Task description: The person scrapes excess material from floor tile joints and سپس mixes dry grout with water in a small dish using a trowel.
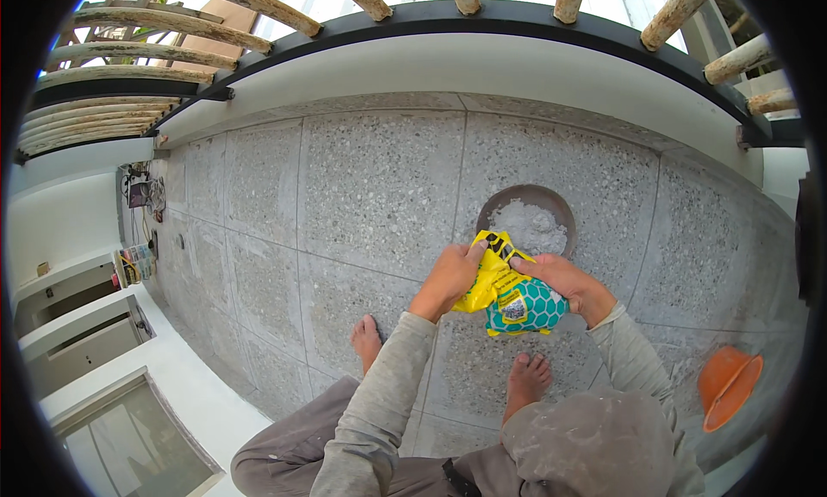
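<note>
- The yellow-and-teal bag (527,306) is between the two hands, held above the floor (370,187).
- The left hand (449,278) is nearly closed, its thumb pinching the bag's crumpled yellow upper part.
- The right hand (564,278) is partly curled, its thumb on the bag's upper right side; its hidden fingers I cannot tell.
- The bag looks like thin, creased plastic, patterned with hexagons.
- Just beyond it, a round brown basin (562,208) holds pale, lumpy powder (525,223).
- The floor is speckled stone slabs.
</note>
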The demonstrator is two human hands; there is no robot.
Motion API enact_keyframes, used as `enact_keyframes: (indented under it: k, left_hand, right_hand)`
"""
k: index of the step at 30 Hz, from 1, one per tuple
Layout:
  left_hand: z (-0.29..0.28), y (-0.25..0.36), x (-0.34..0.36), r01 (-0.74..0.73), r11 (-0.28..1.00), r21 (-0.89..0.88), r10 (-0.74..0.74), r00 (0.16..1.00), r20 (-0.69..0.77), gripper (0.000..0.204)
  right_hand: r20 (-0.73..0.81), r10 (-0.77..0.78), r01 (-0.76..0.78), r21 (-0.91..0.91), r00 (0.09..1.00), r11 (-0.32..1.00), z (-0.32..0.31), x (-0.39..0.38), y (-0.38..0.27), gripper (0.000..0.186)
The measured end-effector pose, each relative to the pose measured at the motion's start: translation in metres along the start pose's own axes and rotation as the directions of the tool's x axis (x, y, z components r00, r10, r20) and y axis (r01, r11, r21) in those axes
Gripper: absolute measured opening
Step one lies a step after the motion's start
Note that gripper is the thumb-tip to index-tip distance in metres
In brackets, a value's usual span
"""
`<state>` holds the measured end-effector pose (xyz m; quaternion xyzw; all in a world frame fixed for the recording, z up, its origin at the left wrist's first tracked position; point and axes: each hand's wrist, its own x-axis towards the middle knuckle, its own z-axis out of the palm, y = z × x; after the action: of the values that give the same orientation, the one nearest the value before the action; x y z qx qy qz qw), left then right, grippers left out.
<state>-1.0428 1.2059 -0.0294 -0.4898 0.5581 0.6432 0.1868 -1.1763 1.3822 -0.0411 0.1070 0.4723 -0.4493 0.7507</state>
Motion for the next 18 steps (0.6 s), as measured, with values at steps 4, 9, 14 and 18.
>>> enact_keyframes:
  k: [4, 9, 14, 18]
  left_hand:
    - [-0.007, 0.016, 0.004, 0.091, 0.995, -0.048, -0.087, 0.993, 0.086, 0.052]
    - [-0.003, 0.032, 0.006, 0.086, 0.996, -0.025, -0.081, 0.987, 0.142, 0.052]
    - [0.014, 0.029, 0.023, 0.081, 0.993, -0.091, -0.067, 0.987, 0.143, 0.043]
    - [0.027, 0.028, 0.028, 0.043, 0.994, -0.103, -0.027, 0.988, 0.149, 0.039]
  right_hand:
    - [0.004, -0.116, 0.115, 0.113, 0.993, 0.987, 0.005, 0.003, -0.005, 0.043]
    - [0.008, -0.106, 0.105, 0.072, 0.994, 0.992, 0.0, 0.002, -0.017, 0.055]
    - [-0.043, -0.2, 0.2, -0.002, 0.979, 0.98, -0.001, 0.001, -0.02, 0.051]
    - [-0.124, -0.222, 0.237, 0.115, 0.967, 0.965, -0.011, 0.004, -0.007, 0.044]
